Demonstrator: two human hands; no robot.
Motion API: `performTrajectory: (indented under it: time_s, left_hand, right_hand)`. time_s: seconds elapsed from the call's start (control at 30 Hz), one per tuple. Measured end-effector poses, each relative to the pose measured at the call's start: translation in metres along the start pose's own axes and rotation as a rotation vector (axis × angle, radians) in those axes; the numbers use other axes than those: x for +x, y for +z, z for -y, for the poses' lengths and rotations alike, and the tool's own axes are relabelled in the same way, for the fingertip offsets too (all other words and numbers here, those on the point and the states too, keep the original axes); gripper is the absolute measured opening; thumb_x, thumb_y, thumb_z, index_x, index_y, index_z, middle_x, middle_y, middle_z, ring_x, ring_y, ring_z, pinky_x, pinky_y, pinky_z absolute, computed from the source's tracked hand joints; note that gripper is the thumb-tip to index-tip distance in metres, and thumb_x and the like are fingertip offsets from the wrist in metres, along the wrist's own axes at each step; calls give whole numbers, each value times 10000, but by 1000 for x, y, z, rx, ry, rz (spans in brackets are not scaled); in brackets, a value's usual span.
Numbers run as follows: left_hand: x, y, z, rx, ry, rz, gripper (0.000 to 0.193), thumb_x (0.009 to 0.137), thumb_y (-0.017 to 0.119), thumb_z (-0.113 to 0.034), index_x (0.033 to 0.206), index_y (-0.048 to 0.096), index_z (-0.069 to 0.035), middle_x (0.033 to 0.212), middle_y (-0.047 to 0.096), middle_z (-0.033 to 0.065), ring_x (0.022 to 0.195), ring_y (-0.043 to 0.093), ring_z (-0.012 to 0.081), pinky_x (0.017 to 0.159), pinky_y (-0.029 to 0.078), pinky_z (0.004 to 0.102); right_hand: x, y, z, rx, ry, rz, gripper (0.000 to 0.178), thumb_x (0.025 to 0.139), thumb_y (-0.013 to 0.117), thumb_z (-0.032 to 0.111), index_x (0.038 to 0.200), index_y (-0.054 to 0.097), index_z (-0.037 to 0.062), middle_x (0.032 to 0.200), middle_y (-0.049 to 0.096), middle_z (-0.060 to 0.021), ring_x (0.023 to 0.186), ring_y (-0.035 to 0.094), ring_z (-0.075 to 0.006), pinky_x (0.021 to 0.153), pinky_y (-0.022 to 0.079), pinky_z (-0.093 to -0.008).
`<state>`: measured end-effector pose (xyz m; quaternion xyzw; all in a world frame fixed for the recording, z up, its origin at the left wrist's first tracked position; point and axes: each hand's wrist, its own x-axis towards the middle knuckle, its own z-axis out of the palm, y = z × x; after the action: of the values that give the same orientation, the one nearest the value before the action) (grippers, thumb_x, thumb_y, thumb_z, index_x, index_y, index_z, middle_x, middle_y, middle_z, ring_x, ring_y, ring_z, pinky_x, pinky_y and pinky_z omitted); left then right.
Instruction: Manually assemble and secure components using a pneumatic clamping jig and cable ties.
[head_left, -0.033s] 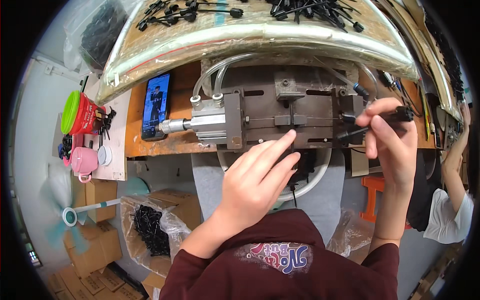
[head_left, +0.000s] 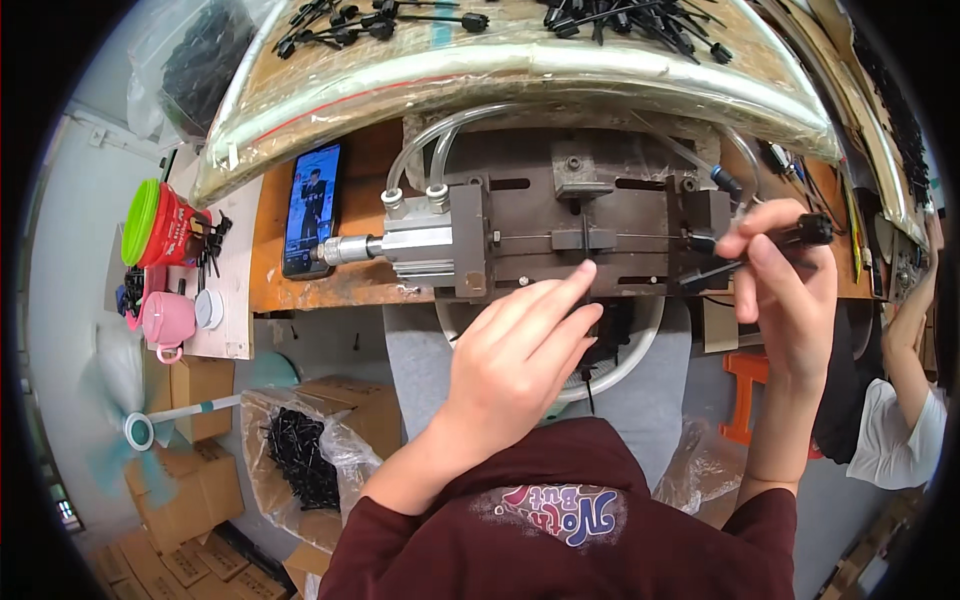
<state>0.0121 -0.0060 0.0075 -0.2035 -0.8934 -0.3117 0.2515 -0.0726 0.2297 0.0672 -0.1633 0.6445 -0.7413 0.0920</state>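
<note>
Knob-ended part (black) in right hand

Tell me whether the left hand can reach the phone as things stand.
Probably yes: the phone lies mostly uncovered, though the left hand would likely have to skirt the silver cylinder.

Dark maroon fabric top: large rounded lettering in pink, blue, white. Red plastic tub with lime-green rim: white print on side. Black rectangular phone: tiny screen text, illegible. Brown cardboard boxes, lower left: dark print, too small to read.
</note>
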Motion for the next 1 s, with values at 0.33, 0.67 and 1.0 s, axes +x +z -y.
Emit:
performTrajectory:
  time_s: [0.33,0.67,1.0]
  left_hand:
    - [11,6,3,176,-6,76,238,722,776,-89,949,720,-46,1233,683,80,690,644,180,646,507,284]
    - [14,-2,-2,39,-44,85,368,694,806,-88,1048,719,-41,1196,690,105,728,681,173,664,536,280]
    - [1,-22,-21,-447,77,29,315,698,829,-16,1004,754,-28,1026,700,108,771,697,191,635,575,279]
  right_hand:
    - [-14,12,-10,-31,-98,-64,232,1033,479,158,948,553,-45,1087,558,-174,484,442,-53,452,336,-174]
    - [-21,22,-18,127,18,-99,134,957,590,72,980,586,-60,981,546,-117,487,459,-64,418,361,-177]
    - [-14,27,-22,189,102,-113,127,966,605,115,969,572,-7,939,624,-114,486,469,-56,417,348,-181]
